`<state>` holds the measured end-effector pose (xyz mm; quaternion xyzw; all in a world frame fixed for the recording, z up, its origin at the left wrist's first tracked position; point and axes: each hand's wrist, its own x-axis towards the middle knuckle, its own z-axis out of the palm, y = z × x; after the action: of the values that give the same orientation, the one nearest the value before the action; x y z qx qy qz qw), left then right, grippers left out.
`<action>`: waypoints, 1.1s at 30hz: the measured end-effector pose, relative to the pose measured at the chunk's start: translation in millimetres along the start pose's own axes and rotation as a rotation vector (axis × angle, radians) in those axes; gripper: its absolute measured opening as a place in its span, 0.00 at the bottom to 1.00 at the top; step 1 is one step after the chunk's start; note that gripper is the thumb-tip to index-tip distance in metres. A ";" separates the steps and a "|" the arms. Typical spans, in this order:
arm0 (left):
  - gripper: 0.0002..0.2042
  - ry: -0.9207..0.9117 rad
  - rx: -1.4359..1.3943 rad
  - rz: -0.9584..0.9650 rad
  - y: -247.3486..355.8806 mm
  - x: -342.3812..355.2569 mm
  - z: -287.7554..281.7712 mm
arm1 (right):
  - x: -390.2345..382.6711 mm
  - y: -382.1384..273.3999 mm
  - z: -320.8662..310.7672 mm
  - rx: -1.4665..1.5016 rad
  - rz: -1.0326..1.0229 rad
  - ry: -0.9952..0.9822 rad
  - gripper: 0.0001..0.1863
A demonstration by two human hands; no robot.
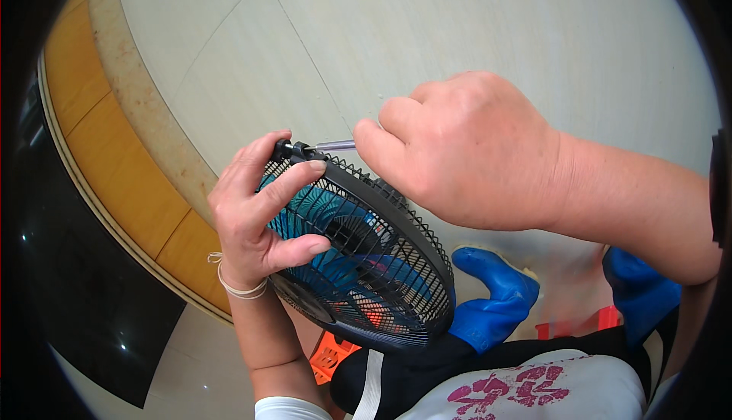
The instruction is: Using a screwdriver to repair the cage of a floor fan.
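A round black fan (381, 275) with a wire cage and blue blades stands tilted in front of my lap. My left hand (255, 206) holds its upper rim, with fingertips around a small black clip (299, 149) there and the thumb stretched across the grille. My right hand (480, 153) is closed in a fist round a screwdriver (335, 145). Only the metal shaft shows; the handle is hidden inside the fist. The shaft's tip meets the clip on the rim, but whether a screw sits there is too small to tell.
Below the fan are blue rubber boots (496, 294) and an orange plastic piece with slots (328, 357). Pale floor tiles (229, 62) spread ahead. To the left run a curved yellow-brown border (126, 168) and a glossy black surface (84, 283).
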<state>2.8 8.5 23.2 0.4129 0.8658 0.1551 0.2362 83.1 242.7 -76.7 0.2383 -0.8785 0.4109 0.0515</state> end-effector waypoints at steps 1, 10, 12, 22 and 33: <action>0.33 -0.003 0.008 0.000 0.6 0.0 -0.2 | 0.0 0.2 0.5 -0.001 -0.002 0.001 0.08; 0.33 -0.006 0.025 -0.002 2.5 -0.6 -2.5 | 3.4 0.2 5.8 -0.123 -0.085 0.123 0.08; 0.32 -0.007 0.034 0.003 2.9 -0.5 -2.4 | 3.3 -1.4 6.2 -0.128 -0.091 0.136 0.09; 0.29 0.010 0.065 0.030 4.6 2.4 -3.4 | 19.4 -6.7 -8.7 0.389 0.279 -0.280 0.05; 0.28 0.022 0.084 0.044 5.6 5.0 -6.4 | 24.9 -3.9 -13.9 1.468 1.024 -0.561 0.09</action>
<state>0.2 15.4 29.8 0.4398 0.8648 0.1283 0.2055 61.5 241.6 -57.7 -0.1142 -0.3775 0.7627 -0.5126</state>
